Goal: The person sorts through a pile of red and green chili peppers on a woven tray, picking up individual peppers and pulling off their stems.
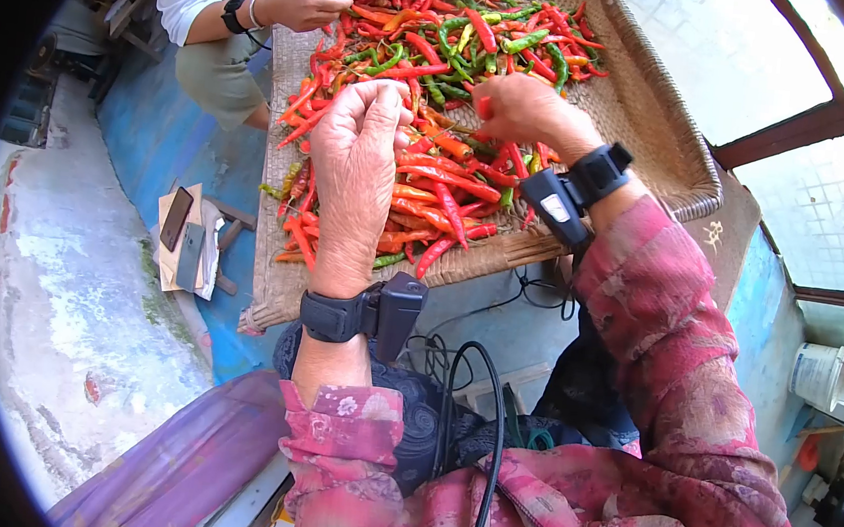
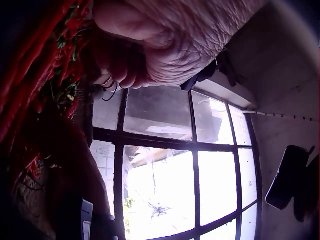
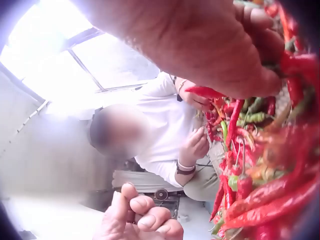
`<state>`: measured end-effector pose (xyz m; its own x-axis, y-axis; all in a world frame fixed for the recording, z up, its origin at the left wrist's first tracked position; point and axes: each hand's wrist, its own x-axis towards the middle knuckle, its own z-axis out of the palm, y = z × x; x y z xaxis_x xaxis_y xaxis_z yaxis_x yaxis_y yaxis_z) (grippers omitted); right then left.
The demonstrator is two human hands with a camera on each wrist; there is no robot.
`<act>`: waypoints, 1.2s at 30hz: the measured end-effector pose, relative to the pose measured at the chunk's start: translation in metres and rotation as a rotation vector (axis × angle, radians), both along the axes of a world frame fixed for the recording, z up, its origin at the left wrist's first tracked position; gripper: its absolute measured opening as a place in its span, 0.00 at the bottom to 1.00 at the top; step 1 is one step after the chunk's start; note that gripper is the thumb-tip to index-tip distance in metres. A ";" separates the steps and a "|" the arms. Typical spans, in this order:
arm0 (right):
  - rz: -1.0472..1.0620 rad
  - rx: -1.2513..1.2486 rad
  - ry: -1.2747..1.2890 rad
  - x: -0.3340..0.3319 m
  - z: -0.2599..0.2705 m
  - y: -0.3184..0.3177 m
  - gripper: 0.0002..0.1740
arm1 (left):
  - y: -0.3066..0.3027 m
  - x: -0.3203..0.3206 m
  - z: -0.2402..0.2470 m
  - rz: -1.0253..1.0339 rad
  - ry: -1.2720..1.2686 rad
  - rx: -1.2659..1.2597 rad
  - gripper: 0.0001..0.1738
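Note:
Red, orange and green chili peppers (image 1: 439, 180) lie heaped on a woven tray (image 1: 646, 112). My left hand (image 1: 355, 172) is raised over the near left part of the heap. Its thumb meets the curled fingers, and in the right wrist view those fingers (image 3: 150, 215) show nothing between them. Farther right, my right hand (image 1: 531, 112) reaches low over the pile, palm down. Its thumb and fingers pinch a red chili pepper (image 1: 484, 107); part of that pepper is hidden by the hand.
Across the tray sits another person in a white top (image 3: 167, 117), both hands at the peppers. A phone (image 1: 176, 218) lies on a small stand at the left. Black cables (image 1: 479, 354) hang in front of my body. Windows (image 1: 814, 147) stand at the right, near a white bucket (image 1: 819, 376).

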<state>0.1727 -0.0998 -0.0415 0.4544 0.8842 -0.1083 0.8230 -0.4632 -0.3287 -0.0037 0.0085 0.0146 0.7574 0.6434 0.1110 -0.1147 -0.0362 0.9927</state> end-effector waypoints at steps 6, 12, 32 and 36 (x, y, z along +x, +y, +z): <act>-0.113 0.268 0.385 0.021 0.029 -0.044 0.07 | -0.003 0.001 -0.001 -0.027 0.033 0.022 0.11; -0.252 0.524 0.664 0.017 0.059 -0.052 0.15 | -0.006 0.004 -0.009 -0.087 0.113 0.096 0.11; -0.312 0.921 0.881 -0.033 0.069 -0.019 0.11 | -0.016 0.004 -0.010 -0.408 0.235 -0.059 0.18; -0.349 1.026 0.798 -0.016 0.067 -0.021 0.13 | -0.017 0.001 -0.010 -0.270 0.132 -0.219 0.15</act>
<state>0.1568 -0.1204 0.0257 0.7944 0.5770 0.1897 0.1364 0.1349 -0.9814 -0.0026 -0.0081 0.0046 0.9017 0.4163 -0.1172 0.0383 0.1931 0.9804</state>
